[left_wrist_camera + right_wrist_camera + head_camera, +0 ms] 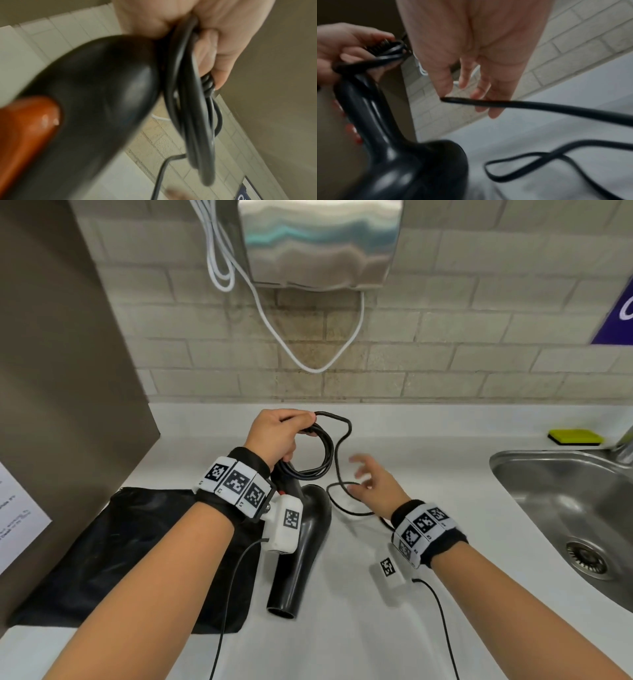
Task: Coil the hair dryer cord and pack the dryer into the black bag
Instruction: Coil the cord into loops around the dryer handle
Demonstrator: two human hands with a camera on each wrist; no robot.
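Head view: my left hand (274, 436) is curled round several finished loops of the black cord (322, 453), held together with the handle of the hair dryer (301, 542). The dryer hangs below that hand, its nozzle pointing down toward me above the white desk (428, 446). My right hand (373, 484) hovers to the right of the left one, fingers spread and holding nothing, just above the slack cord that trails loose across the desk. The black bag (120, 549) lies flat on the desk below my left forearm.

Left wrist view: the fingers (221, 56) wrap the bundled loops against the dryer's dark body; one strand runs off downward, away from the hand.

Right wrist view: the right hand's fingers (494, 94) are relaxed and apart, with a stretch of cord crossing just in front of the fingertips; I cannot tell whether it touches them. More slack lies looped on the desk beneath.

I judge the coiling is partway done. The next move calls for the right hand to pinch the loose strand and carry it up to the left hand as another loop, before the bag is opened.
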